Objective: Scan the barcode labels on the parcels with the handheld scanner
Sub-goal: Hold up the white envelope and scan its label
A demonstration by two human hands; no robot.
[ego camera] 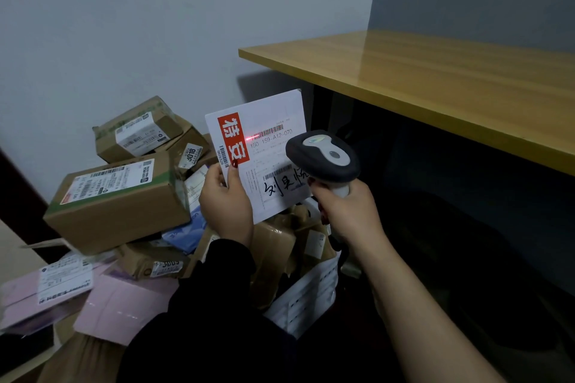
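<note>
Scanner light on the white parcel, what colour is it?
Red. The light lies on the top barcode of the white parcel; head view.

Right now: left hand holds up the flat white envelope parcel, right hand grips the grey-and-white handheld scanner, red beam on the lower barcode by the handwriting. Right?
Not the lower barcode: the head view shows the red beam on the upper barcode, above the printed number. Rest stands: left hand holds the flat white envelope parcel, right hand grips the grey-and-white handheld scanner.
</note>
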